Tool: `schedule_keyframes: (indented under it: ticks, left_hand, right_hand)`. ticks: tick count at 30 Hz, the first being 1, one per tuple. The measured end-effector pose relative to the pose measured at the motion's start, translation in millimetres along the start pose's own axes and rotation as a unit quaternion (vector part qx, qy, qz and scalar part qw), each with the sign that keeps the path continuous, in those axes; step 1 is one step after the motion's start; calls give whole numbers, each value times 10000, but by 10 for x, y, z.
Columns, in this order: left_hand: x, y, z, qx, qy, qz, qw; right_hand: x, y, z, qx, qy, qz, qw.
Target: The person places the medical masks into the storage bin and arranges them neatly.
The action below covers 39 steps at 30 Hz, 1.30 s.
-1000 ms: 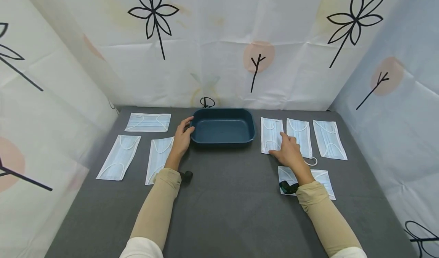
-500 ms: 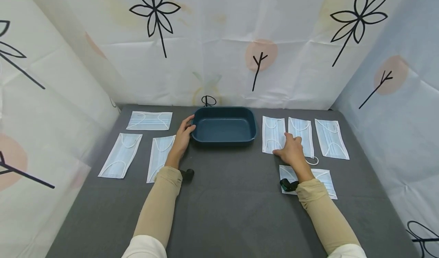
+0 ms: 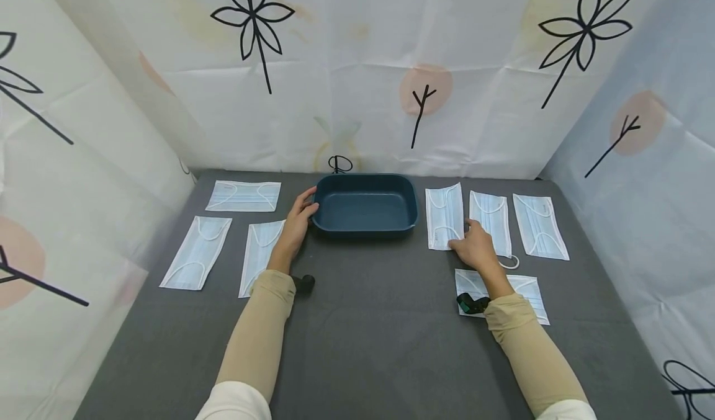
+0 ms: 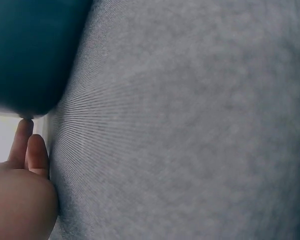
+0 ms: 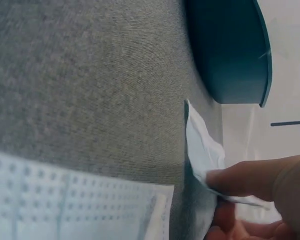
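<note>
Beside the left end of a dark teal tray, my left hand touches its side and rim with the fingertips; in the left wrist view, fairly straight fingers meet the tray's corner. My right hand pinches the lower right edge of a pale blue face mask, the one nearest the tray on the right. In the right wrist view, the thumb lies over this mask, whose edge is raised off the cloth; the other fingers are partly hidden beneath it.
Two more masks lie to the right, and another mask lies under the right wrist. On the left lie three masks. Grey cloth covers the table; patterned white curtains enclose it.
My right hand has closed its thumb and fingers on the mask's edge, and the mask has tilted and lifted slightly. The left hand stays at the tray.
</note>
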<state>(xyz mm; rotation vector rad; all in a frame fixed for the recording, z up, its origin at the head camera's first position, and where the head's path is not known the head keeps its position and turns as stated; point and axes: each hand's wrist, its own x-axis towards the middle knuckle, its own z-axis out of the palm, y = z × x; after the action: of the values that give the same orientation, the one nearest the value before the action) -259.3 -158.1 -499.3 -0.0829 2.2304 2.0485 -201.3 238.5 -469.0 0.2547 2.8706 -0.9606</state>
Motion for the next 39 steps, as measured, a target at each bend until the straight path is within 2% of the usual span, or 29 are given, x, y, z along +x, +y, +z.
schedule_keyframes:
  ticks: [5,7,11,16,20,24,29,33,37,39]
  left_hand:
    - [24,-36,-2,98,34,37,9999]
    - [26,-38,-3,134,30,38,9999]
    - [23,-37,-10,150,39,31,9999]
    - [26,-48,5,154,51,35,9999]
    - [19,-45,14,155,41,-6,9999]
    - [22,-33,-1,90,29,13,10000]
    - [19,-19,-23,-27,-82,38,10000]
    - [6,45,-26,-113,-190,-36,9997]
    - [-84,198,-27,-123,-289,-119,9994]
    - [-130,263,-26,-102,-303,-151,9994]
  right_hand:
    - [-21,28,-8,78,723,-297,9969]
    - [-20,45,-13,210,902,-334,9951]
    - [-13,74,-31,646,1030,-229,9923]
    - [-12,113,-62,1554,805,239,9843]
    - [-12,136,-83,2519,645,381,9649]
    - [-10,117,-111,3159,731,329,9454]
    - [7,87,-163,3673,909,299,9252]
    - [22,78,-238,3946,1026,392,9123]
    - [30,62,-313,4472,973,361,8884]
    - [33,46,-342,4778,940,259,8731]
